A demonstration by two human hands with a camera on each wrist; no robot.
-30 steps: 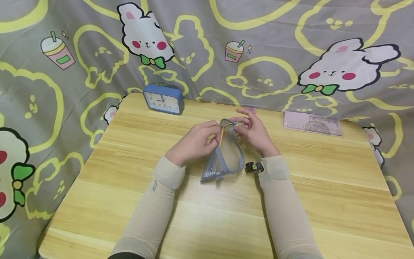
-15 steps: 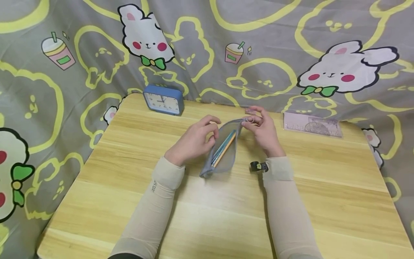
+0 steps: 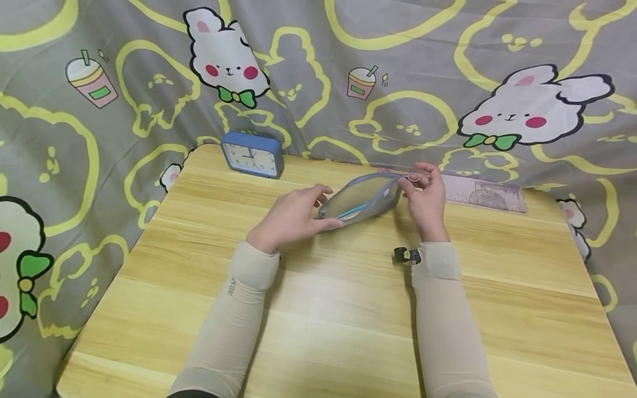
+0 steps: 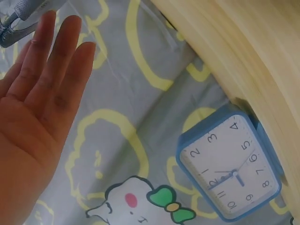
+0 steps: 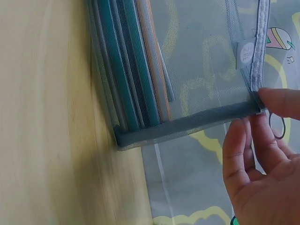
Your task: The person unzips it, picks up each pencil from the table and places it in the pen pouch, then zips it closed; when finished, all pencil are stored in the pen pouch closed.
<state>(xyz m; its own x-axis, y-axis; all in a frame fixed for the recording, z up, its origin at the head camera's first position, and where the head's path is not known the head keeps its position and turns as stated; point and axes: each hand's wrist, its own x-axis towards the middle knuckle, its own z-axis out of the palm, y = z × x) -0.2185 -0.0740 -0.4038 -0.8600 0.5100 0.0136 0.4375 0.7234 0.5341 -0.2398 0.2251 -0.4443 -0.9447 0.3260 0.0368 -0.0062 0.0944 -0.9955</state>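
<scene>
A grey mesh zipper pouch (image 3: 365, 202) is held up above the table, its top gaping. Several teal and orange pencils (image 5: 133, 65) lie along its bottom, seen through the mesh. With thumb and fingers my right hand (image 3: 425, 199) pinches the pouch's upper right corner, where a ring-shaped zipper pull (image 5: 277, 125) hangs. My left hand (image 3: 293, 215) is at the pouch's left end, thumb along the near side. In the left wrist view, the fingers (image 4: 65, 65) of that hand are straight, and only a bit of the pouch shows at the corner.
A blue alarm clock (image 3: 252, 155) stands at the table's back left. A flat pinkish printed sheet (image 3: 485, 193) lies at the back right, partly behind my right hand. A patterned curtain (image 3: 308, 72) hangs along the back edge of the wooden table (image 3: 338, 331).
My right hand has moved right and drawn the pouch's corner with it. The pouch has swung from upright to lengthwise. My left hand let go of its upper edge and now sits at its left end.
</scene>
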